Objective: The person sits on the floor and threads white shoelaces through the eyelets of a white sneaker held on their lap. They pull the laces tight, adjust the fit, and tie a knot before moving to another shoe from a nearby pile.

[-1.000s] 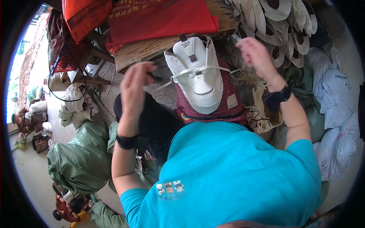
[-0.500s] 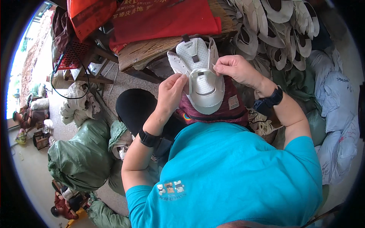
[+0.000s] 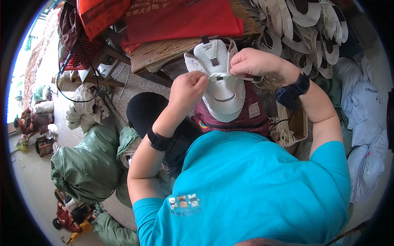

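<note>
A white mesh shoe upper (image 3: pixel 225 107) lies over my lap on a maroon striped cloth (image 3: pixel 258 117), its toe toward me and its tongue (image 3: pixel 208 52) folded away at the far end. A white shoelace (image 3: pixel 225 76) runs across its throat between my two hands. My left hand (image 3: pixel 191 87) is closed in a fist on the lace at the upper's left edge. On the right edge my right hand (image 3: pixel 256 64) pinches the lace, and a loose end sticks out to the right below it. The fingertips are partly hidden.
A wooden table (image 3: pixel 164 51) with a red bag (image 3: pixel 180 24) stands ahead. Many pale shoe uppers (image 3: pixel 303 20) hang at the far right. A box with white laces (image 3: pixel 285 131) sits right of my lap. Green sacks (image 3: pixel 88 164) are at left, white sacks (image 3: pixel 365 119) at right.
The lace is now drawn straight across the throat. My hands have curled tighter and my right hand has risen slightly. A lace end has come into view on the right.
</note>
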`<act>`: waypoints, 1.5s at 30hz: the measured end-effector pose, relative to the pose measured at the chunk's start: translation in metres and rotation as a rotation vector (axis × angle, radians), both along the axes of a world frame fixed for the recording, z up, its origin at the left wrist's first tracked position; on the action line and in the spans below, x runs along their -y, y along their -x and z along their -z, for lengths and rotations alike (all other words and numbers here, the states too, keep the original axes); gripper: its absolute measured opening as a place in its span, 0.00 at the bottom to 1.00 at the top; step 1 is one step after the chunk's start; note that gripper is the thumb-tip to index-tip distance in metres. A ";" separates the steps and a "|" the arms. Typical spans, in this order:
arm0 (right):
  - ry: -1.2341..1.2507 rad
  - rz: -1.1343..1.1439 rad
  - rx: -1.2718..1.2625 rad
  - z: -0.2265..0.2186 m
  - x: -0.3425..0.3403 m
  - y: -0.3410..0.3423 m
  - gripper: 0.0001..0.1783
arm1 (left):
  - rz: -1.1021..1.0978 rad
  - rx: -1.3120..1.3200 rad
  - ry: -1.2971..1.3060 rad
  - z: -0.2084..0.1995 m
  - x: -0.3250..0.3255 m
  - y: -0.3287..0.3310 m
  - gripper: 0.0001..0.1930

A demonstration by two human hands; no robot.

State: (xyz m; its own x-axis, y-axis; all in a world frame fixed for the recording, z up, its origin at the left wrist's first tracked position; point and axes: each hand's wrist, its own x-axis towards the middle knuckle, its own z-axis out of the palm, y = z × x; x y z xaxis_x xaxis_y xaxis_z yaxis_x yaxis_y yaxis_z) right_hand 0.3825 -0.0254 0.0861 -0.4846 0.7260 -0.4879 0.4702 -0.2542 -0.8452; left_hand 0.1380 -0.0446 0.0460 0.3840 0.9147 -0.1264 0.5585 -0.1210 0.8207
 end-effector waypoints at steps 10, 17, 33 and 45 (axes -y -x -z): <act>-1.284 -0.240 0.407 -0.014 0.011 0.007 0.16 | 0.418 -0.211 -0.826 -0.047 -0.028 0.013 0.16; -0.840 -0.488 0.439 -0.029 -0.015 0.003 0.17 | 0.514 -0.409 -0.606 -0.039 -0.041 0.014 0.16; -1.075 -0.263 0.239 0.005 0.004 -0.010 0.08 | -0.167 0.392 -0.165 0.004 -0.008 -0.023 0.13; -0.450 0.284 -0.417 -0.037 0.002 0.043 0.09 | 0.110 0.884 0.188 -0.036 -0.001 -0.022 0.12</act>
State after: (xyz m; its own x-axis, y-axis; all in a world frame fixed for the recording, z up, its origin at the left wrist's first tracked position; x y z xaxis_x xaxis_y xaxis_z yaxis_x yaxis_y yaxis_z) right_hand 0.3399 -0.0278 0.1230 -0.3267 0.9418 0.0785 0.0487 0.0998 -0.9938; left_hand 0.1599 -0.0436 0.0821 0.4956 0.8613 0.1121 -0.2903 0.0427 0.9560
